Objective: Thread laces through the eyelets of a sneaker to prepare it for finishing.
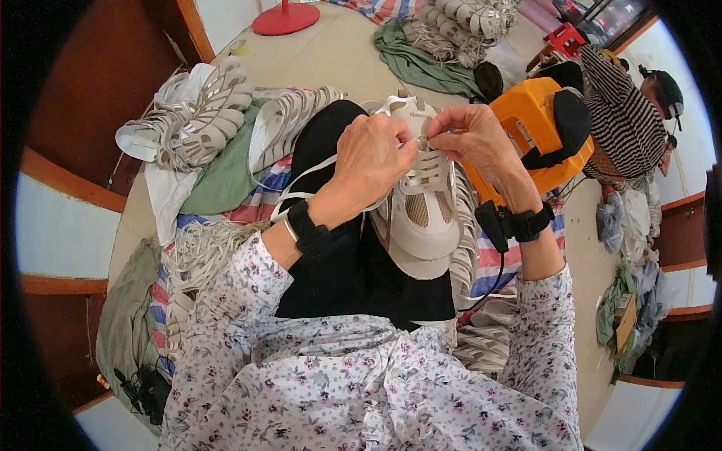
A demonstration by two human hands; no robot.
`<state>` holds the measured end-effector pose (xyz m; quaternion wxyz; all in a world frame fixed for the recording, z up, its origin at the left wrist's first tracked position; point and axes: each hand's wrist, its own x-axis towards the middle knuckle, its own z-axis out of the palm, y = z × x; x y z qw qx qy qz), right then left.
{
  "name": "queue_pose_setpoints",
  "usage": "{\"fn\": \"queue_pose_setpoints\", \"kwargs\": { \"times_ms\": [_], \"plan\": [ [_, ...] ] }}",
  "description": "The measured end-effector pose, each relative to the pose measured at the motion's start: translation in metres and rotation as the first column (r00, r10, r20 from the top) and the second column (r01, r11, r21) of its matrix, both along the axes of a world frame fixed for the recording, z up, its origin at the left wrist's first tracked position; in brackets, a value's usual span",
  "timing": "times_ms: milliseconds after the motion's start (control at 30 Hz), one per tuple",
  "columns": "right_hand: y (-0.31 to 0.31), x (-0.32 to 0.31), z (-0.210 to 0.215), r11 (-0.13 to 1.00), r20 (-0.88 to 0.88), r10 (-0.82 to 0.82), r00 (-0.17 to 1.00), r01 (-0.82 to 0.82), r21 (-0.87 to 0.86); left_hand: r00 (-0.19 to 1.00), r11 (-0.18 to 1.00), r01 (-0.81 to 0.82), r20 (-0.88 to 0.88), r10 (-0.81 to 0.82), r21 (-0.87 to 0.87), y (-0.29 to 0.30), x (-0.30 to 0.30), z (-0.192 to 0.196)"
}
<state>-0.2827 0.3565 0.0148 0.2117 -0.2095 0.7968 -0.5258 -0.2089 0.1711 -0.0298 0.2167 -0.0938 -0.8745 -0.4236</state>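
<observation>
A beige and white sneaker upper (430, 218) with tan mesh panels lies over my black-clad lap, its toe toward me. Another upper's toe (421, 268) shows beneath it. Pale shoelace (426, 171) crosses the upper's front in several rows. My left hand (374, 155) is closed at the upper's left edge, pinching the shoelace near the tongue (412, 111). Opposite it, my right hand (475, 140) pinches the lace with thumb and forefinger by the upper eyelets. Fingertips of both hands almost meet; the exact lace end between them is hard to see. A loose lace strand trails left below my left wrist.
Stacked uppers (297, 113) lie on cloth at the left, with a larger bundle (203, 120) beyond. A heap of loose laces (210, 252) rests nearer. At right stands an orange plastic stool (519, 113); past it a person in a striped top (620, 113) bends over.
</observation>
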Motion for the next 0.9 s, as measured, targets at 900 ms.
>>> {"fn": "queue_pose_setpoints", "kwargs": {
  "times_ms": [900],
  "plan": [
    [0.005,0.021,-0.009,0.946,0.022,-0.236,0.971,0.235,-0.224,0.999,0.990,-0.020,0.050,0.013,0.138,0.012,-0.013,-0.007]
  ]
}}
